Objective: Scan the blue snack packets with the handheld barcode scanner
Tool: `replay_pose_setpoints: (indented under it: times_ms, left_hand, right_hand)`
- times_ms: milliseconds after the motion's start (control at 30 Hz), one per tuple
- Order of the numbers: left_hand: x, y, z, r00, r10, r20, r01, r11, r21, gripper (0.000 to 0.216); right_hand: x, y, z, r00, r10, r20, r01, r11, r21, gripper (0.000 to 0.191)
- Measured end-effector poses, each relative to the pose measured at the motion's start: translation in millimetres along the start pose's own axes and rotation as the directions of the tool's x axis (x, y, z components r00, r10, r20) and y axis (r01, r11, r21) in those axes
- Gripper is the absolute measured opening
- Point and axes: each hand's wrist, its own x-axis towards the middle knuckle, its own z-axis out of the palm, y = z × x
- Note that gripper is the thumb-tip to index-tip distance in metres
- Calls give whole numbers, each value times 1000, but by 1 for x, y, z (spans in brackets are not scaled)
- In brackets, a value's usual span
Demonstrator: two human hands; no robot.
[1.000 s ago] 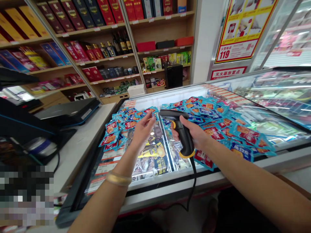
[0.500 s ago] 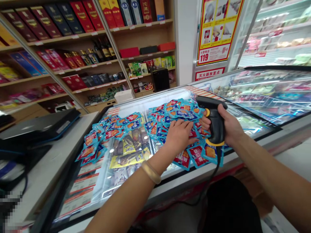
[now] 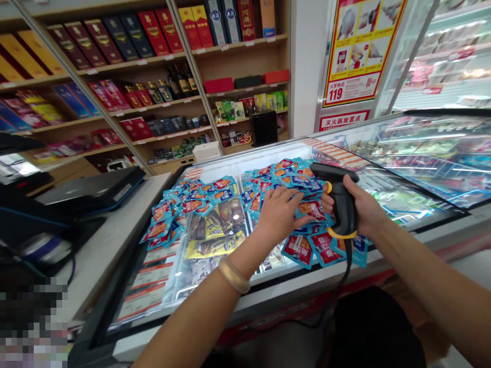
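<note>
My right hand (image 3: pixel 362 207) grips a black and yellow barcode scanner (image 3: pixel 338 200) by its handle, its head aimed left over a heap of blue and red snack packets (image 3: pixel 286 176). My left hand (image 3: pixel 282 213) lies palm down on that heap with its fingers spread over a packet just left of the scanner. A second heap of the same packets (image 3: pixel 180 204) lies further left. Both heaps rest on the glass lid of a chest freezer (image 3: pixel 215 266). The scanner's cable (image 3: pixel 339 291) hangs down over the freezer's front edge.
A grey counter (image 3: pixel 115 235) on the left carries a black till device (image 3: pixel 92 189) and cables. Wooden shelves (image 3: pixel 153 92) of boxed goods stand behind. Another glass-topped freezer (image 3: pixel 422 148) runs along the right, with a red and yellow poster (image 3: pixel 355 46) above.
My left hand has swung from the left heap to the right heap and settled on its packets. My right hand has carried the scanner to the right, beside that heap.
</note>
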Motion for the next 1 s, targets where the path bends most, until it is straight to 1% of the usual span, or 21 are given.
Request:
replay_pose_setpoints:
  times_ms: [67,100,133,200,267,300,333,367,400,433,467,533,600,633,700,800,867,933,1000]
  left_hand:
    - [-14,-21,-16,992,-94,-83,91,995,-43,45]
    - [-23,-35,-25,979,-159,-128,151,986,-65,43]
    - [-33,-50,-34,958,-231,-170,219,972,-83,40]
    - [-58,-82,-55,889,-384,-249,375,923,-83,36]
    - [-88,-116,-74,792,-527,-309,535,842,-63,37]
    - [-104,-132,-82,737,-589,-332,612,790,-45,40]
    - [-119,-146,-90,664,-659,-355,700,714,-16,45]
    - [-132,-159,-95,577,-726,-373,786,618,15,50]
    - [-144,-171,-99,520,-777,-356,839,542,43,58]
    - [-155,-181,-101,476,-817,-326,874,482,67,65]
    - [-163,-188,-101,442,-854,-275,896,433,96,71]
    - [-172,-199,-98,405,-903,-141,909,382,166,80]
    - [-175,-204,-91,391,-920,-33,896,371,245,82]
    - [-175,-204,-88,398,-917,4,883,384,269,80]
    - [-173,-201,-82,440,-897,53,860,437,262,73]
    - [-171,-188,-76,533,-835,133,815,550,186,64]
    - [-169,-177,-74,581,-797,162,774,604,192,63]
    - [-166,-167,-75,598,-783,171,755,622,207,66]
    - [-161,-160,-77,588,-792,165,769,611,187,67]
  right_hand:
    - [2,0,15,999,-4,34,4,1000,-5,39]
    - [4,1,24,998,2,56,-2,1000,-1,39]
    - [7,2,35,996,14,83,-15,1000,5,40]
    - [12,9,59,989,50,143,-52,999,10,40]
    - [20,19,84,973,95,208,-99,995,9,40]
    - [24,25,97,963,116,242,-122,992,10,40]
    - [28,31,109,951,134,279,-144,990,13,40]
    - [32,38,120,939,144,311,-157,987,17,40]
    - [36,45,129,928,158,339,-172,985,12,40]
    - [41,52,138,917,173,361,-186,982,2,41]
    - [45,59,146,908,188,375,-199,980,-11,42]
    - [51,71,157,892,220,394,-226,974,-32,42]
    - [56,81,163,881,241,407,-249,968,-36,43]
    - [58,85,164,877,248,411,-259,965,-30,43]
    - [60,92,163,871,261,417,-281,960,-14,44]
    - [62,99,157,868,283,408,-312,950,7,43]
    - [62,101,151,867,297,399,-329,944,12,42]
    - [62,103,147,868,303,395,-337,941,18,42]
    - [62,104,145,870,295,396,-332,943,27,43]
